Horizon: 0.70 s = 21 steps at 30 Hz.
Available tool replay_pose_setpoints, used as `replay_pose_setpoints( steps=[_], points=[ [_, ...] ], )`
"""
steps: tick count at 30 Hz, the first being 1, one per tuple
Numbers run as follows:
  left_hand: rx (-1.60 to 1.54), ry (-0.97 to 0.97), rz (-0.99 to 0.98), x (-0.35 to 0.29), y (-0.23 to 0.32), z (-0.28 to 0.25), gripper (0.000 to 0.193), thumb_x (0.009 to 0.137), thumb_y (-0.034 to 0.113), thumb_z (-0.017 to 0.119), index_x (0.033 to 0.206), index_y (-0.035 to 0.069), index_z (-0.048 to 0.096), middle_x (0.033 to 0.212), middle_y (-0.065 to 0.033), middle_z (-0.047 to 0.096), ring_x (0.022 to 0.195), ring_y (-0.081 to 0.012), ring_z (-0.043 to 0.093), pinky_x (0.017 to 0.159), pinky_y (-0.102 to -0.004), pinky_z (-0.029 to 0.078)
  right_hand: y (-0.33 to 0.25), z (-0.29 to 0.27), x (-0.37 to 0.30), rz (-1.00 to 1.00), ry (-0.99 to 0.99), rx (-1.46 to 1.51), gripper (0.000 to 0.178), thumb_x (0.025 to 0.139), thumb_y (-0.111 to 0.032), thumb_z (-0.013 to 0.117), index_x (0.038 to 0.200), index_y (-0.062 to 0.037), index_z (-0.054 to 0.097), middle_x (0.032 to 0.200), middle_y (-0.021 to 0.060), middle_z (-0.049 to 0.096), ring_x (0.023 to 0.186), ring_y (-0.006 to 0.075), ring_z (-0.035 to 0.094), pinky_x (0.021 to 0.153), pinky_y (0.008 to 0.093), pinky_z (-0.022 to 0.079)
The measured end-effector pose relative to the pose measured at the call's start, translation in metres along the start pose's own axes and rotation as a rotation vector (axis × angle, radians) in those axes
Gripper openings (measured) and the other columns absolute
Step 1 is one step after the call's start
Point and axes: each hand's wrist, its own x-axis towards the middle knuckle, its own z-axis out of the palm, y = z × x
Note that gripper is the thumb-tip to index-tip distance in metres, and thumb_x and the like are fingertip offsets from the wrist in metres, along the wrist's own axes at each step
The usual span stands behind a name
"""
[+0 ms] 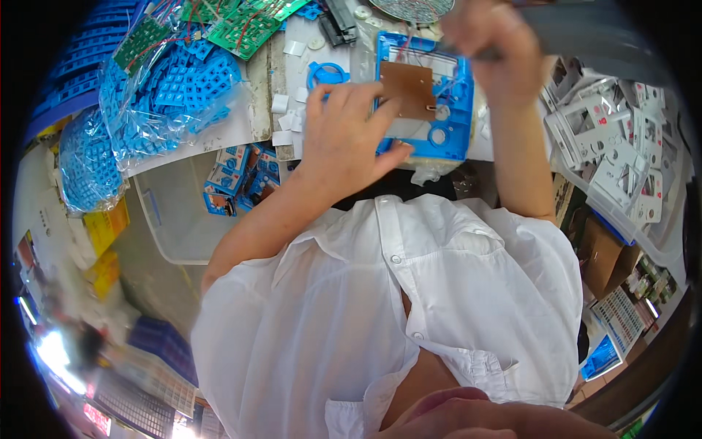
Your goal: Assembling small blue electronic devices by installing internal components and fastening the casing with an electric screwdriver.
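Observation:
A blue plastic housing [459,135] lies on the table in front of me, with a brown circuit board [407,89] set in it and thin wires at its far end. My left hand [342,135] holds the housing's near left side, thumb at the lower edge and index finger by the board. Over the far right corner, my right hand [501,47] is closed and smeared by motion. A long dark grey object [596,40] runs from it to the right, too blurred to name. Beside my left fingers lie a blue ring-shaped part [327,74] and small white pieces [281,103].
Clear bags of blue plastic parts [175,88] and green circuit boards [252,29] pile up at the far left. Below them a clear bin [164,212] holds blue printed boxes [232,175]. At right, another clear bin [669,238] is heaped with white plastic panels [618,164].

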Motion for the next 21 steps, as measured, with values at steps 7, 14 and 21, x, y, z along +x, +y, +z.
replay_pose_setpoints(
  steps=[7,14,21],
  points=[
    [0.013,-0.167,0.193,-0.015,0.016,0.016,0.027,0.077,0.022,0.082,0.097,0.013,0.066,0.116,-0.0059,0.061,0.111,-0.0280,0.056,0.102,-0.0516,0.034,-0.065,-0.043,0.017,-0.009,0.336,-0.117,0.027,0.095,-0.010,0.064,0.116,-0.0007,0.051,0.070,0.0030,0.053,0.053,0.0127,0.049,0.052,0.0279,0.041],
    [-0.010,-0.249,0.212,0.002,0.021,0.006,0.017,0.078,0.015,0.080,0.089,0.011,0.068,0.117,-0.0067,0.063,0.112,-0.0296,0.056,0.102,-0.0507,0.035,-0.079,-0.077,0.006,-0.028,0.387,-0.371,0.024,0.092,-0.008,0.066,0.110,-0.0001,0.053,0.066,0.0036,0.055,0.054,0.0124,0.053,0.053,0.0257,0.043],
    [-0.092,-0.288,0.143,0.012,0.028,-0.002,0.010,0.078,0.009,0.076,0.082,0.008,0.068,0.125,-0.0086,0.063,0.120,-0.0314,0.054,0.105,-0.0517,0.033,-0.096,-0.099,-0.003,-0.038,0.412,-0.462,0.026,0.092,-0.009,0.069,0.111,0.0006,0.055,0.067,0.0037,0.058,0.057,0.0112,0.056,0.054,0.0239,0.042]
  ],
)
